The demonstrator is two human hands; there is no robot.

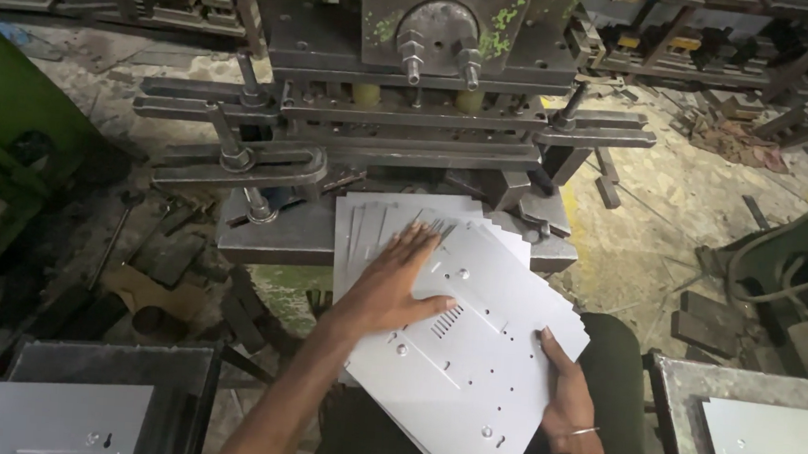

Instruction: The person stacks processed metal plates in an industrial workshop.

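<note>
Stack of punched metal sheets (471, 355) fanned near the press (412, 114): left hand (390, 288) lies flat, unclenched, on top; right hand (563, 390) grasps the stack's right edge.

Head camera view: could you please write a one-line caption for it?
Left hand flat on fanned stack of white perforated metal sheets, right hand gripping its edge, before a grey press machine.

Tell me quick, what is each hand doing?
Left hand: open, lying flat on the top metal sheet of the fanned stack.
Right hand: gripping the right edge of that sheet.
</note>
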